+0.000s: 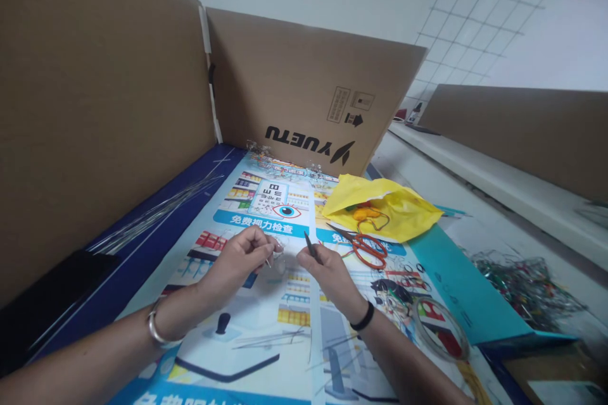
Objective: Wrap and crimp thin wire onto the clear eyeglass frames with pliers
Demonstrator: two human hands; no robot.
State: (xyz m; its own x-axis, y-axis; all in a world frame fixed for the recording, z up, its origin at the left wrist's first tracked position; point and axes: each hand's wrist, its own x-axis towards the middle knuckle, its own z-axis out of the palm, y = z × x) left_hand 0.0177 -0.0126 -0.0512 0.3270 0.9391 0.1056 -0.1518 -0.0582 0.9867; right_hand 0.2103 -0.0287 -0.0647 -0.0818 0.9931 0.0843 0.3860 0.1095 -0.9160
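Note:
My left hand (244, 254), with a silver bangle at the wrist, is closed in a pinch over the printed sheet. Between its fingertips is a small piece of bent thin wire (280, 247), too fine to make out fully. Beside it, a short gap to the right, my right hand (332, 278) wears a black band. Its fingers are wrapped round a dark pointed tool (310, 244); the tip points up and away, and the rest is hidden in the palm. Scissors with orange-red handles (373, 253) lie just beyond my right hand, partly open, their blades towards the left.
A yellow bag (413, 212) holds orange thread. Long thin wires (156, 212) lie at the left, and cut wires (270, 345) near the front. Cardboard panels (304, 88) stand behind and left. A clear round roll (441, 329) and a tangled wire heap (522, 288) are at the right.

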